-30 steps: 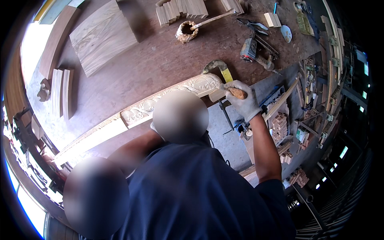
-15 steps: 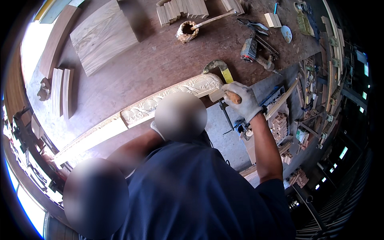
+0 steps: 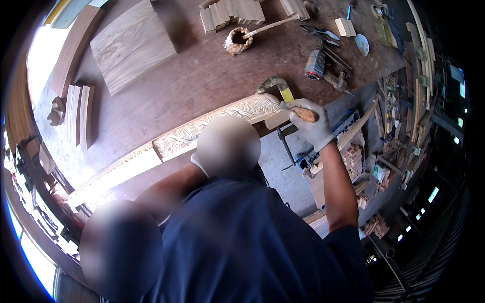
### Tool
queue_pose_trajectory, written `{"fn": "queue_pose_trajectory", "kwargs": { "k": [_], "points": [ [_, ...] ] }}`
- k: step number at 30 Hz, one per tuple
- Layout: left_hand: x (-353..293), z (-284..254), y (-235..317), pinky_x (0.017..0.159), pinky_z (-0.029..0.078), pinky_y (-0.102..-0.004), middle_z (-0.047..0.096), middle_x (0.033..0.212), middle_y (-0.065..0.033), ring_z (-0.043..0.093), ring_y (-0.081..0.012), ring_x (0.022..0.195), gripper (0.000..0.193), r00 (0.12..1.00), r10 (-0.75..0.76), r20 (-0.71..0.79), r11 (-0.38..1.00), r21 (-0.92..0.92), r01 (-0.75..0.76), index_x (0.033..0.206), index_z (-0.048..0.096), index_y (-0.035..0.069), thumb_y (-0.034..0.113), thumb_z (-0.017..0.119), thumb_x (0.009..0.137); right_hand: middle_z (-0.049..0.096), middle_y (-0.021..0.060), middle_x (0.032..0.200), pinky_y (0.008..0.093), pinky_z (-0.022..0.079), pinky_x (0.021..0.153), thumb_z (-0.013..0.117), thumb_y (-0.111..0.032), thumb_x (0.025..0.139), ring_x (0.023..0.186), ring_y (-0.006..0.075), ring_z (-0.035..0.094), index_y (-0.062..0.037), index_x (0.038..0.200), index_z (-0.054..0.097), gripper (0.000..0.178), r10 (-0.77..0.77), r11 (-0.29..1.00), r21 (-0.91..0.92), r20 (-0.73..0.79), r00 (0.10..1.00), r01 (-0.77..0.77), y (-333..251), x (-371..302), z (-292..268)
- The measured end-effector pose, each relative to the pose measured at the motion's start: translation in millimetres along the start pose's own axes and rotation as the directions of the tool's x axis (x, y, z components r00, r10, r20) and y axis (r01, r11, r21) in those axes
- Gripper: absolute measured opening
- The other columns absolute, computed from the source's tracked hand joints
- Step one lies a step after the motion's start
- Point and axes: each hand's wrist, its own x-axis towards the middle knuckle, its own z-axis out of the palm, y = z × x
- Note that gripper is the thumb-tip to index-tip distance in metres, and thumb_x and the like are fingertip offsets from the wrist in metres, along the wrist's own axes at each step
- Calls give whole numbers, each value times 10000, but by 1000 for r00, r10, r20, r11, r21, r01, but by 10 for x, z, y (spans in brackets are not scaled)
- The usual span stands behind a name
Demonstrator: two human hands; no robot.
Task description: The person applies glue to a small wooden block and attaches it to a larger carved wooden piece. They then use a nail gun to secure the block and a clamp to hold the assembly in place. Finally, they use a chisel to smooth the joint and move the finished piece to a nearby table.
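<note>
My right hand (image 3: 314, 129), in a pale work glove, is closed around a short wooden-handled tool (image 3: 306, 114). Its working end is too small to make out. The hand is at the right end of a long carved wooden piece (image 3: 220, 120) with a swirl pattern, beside a clamp (image 3: 286, 94) with a yellow band. A plain wood block (image 3: 276, 119) sits under that end, by the clamp's screw. Of my left hand (image 3: 198, 162), only a gloved edge shows near the carved piece's front side; a blurred patch hides its fingers.
A wide board (image 3: 132, 48) and narrow strips (image 3: 80, 116) lie at the left of the workbench (image 3: 212, 65). Farther back are a crusted pot (image 3: 237, 41) with a stick and stacked wood pieces (image 3: 232, 12). A power tool (image 3: 315, 64) lies at the right.
My right hand has shifted slightly right and toward me with the wooden-handled tool, away from the carved end. My left arm and the carved piece look unmoved.
</note>
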Motion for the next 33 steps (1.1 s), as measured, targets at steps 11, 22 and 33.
{"fn": "queue_pose_trajectory", "kwargs": {
  "k": [11, 22, 33],
  "points": [
    [29, -55, 70, 792, 572, -489, 714, 960, -156, 696, -381, 907, 206, 1000, -14, 6, 1000, 2, 14, 1054, 697, 100, 212, 717, 883, 754, 97, 1087, 349, 563, 954, 748, 20, 863, 1054, 220, 726, -21, 1096, 722, 238, -91, 969, -227, 55, 994, 101, 2, -74, 56],
    [241, -153, 327, 796, 524, -504, 682, 994, -178, 656, -389, 934, 249, 966, -257, -9, 963, 84, 257, 1051, 711, 77, 257, 672, 884, 754, 98, 1079, 343, 566, 946, 741, 15, 883, 1030, 221, 732, -25, 1138, 708, 260, -142, 954, -246, 141, 980, 173, -201, -38, 56],
    [84, 91, -6, 885, 521, -491, 687, 1113, -180, 653, -375, 1045, 310, 997, -71, 19, 993, 96, 69, 1169, 693, 74, 289, 649, 950, 782, 75, 1078, 301, 580, 918, 716, 1, 894, 1017, 144, 734, -4, 1071, 733, 178, 46, 997, 72, -135, 990, -36, 112, -137, -17]
  ]
}}
